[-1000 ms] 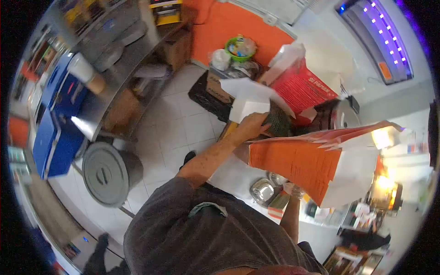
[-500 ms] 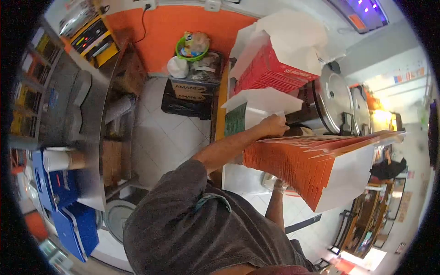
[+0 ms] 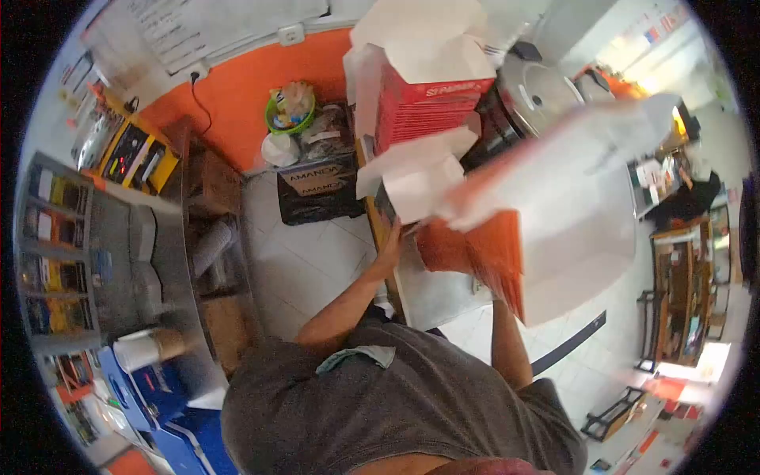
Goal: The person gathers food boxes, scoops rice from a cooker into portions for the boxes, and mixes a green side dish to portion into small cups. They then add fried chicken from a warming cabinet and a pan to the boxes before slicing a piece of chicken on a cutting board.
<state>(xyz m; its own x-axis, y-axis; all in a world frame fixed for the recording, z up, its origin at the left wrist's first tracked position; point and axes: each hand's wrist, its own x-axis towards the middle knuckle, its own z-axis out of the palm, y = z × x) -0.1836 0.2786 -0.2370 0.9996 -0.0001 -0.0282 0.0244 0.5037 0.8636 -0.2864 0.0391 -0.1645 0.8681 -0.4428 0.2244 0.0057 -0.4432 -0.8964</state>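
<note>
Nested orange-and-white cardboard carton stack (image 3: 497,244) sat right of frame centre. Left hand (image 3: 388,253) was near its left end; right hand was hidden behind it. Couldn't tell either grip. Stack could've splayed if blurred white-and-orange cardboard panel (image 3: 566,162) snagged.

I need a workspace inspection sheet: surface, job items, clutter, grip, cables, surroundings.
Surface: counter, metal-looking top.
Job items: orange carton stack; blurred white panel above; red stack, white carton nearby.
Clutter: green basket of packets near AMANDA-marked boxes.
Grip: left hand beside the white carton, contact unclear; right forearm leads behind the orange carton stack, hand hidden.
Cables: black cord plugged into wall outlet.
Surroundings: lidded pot, blue cooler, orange-and-white wall.
</note>
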